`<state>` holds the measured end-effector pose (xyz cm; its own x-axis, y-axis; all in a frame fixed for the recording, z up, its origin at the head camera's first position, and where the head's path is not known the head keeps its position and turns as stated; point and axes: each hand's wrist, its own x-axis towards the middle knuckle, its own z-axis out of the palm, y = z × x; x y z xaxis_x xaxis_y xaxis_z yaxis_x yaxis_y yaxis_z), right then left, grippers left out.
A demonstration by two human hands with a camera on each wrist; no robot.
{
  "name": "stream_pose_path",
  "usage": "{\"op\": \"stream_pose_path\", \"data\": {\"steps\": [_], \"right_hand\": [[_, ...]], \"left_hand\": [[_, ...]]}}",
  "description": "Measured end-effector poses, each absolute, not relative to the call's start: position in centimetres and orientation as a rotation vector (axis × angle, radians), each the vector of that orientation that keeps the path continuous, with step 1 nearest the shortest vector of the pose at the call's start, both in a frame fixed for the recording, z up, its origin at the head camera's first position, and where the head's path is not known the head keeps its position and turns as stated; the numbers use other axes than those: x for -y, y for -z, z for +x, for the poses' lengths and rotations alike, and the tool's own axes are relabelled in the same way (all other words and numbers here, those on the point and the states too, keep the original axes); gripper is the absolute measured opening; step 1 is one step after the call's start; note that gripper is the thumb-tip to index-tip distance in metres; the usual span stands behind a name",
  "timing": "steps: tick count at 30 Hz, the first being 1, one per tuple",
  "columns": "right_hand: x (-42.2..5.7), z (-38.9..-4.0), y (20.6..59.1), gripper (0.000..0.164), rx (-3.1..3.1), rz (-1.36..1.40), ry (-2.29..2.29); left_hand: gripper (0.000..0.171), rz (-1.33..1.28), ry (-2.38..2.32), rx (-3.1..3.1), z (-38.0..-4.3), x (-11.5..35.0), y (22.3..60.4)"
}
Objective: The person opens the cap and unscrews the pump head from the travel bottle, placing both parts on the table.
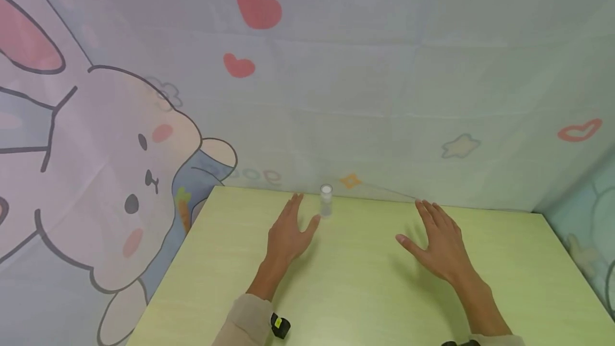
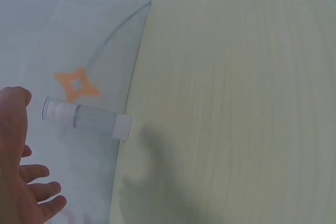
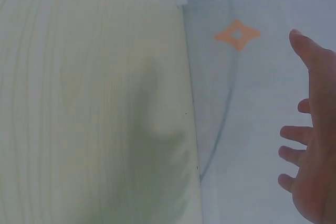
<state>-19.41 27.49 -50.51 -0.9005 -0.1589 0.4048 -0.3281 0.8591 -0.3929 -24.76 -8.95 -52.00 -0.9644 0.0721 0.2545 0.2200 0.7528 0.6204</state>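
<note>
The small clear bottle [image 1: 326, 201] stands upright on the counter [image 1: 365, 266], and the counter's back edge is just behind it. Its clear cap [image 2: 60, 110] sits over a white inner part, and there's a white base [image 2: 122, 127] at the bottom; what it holds, if anything, I can't make out.

The left hand [image 1: 287, 236] is just left of the bottle, fingers straight and loose, thumb held apart, nothing in its grasp. From above, the thumb tip seems almost to meet the base, though that angle is a poor judge; the wrist view shows a gap. The right hand [image 1: 444, 250], well to the bottle's right, is just as open and holds nothing.

If this is a reach, as I'd take it to be, the left is better placed. I'd come at the bottle low from its left side, thumb towards me, and close gently round the body rather than the cap, which might pull off. Something that slim could tip easily, so no nudging it back towards the backdrop [image 1: 336, 100], where an orange star print [image 1: 351, 181] shows to the bottle's right.
</note>
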Motion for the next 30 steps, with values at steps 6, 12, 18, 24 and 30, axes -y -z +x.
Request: {"op": "stream_pose_path", "data": {"steps": [6,12,18,24,30], "right_hand": [[-27.3,-19.6,50.6,0.092,2.635,0.374,-0.689],[-26.5,-19.7,50.6,0.089,2.620,0.388,-0.791],[-25.5,-19.6,50.5,0.090,2.675,0.360,-0.864],[-24.7,-19.6,50.8,0.092,2.699,0.315,-0.935],[-23.7,-20.0,51.4,0.085,2.649,0.339,-0.984]], "left_hand": [[0.077,-0.190,1.183,2.695,-24.6,8.4,52.3],[0.076,-0.157,1.273,2.674,-24.6,7.7,52.4],[0.073,-0.165,1.331,2.651,-24.6,7.2,52.2],[0.066,-0.181,1.398,2.617,-24.9,6.6,52.2],[0.062,-0.185,1.439,2.594,-25.3,6.3,52.3]]}}
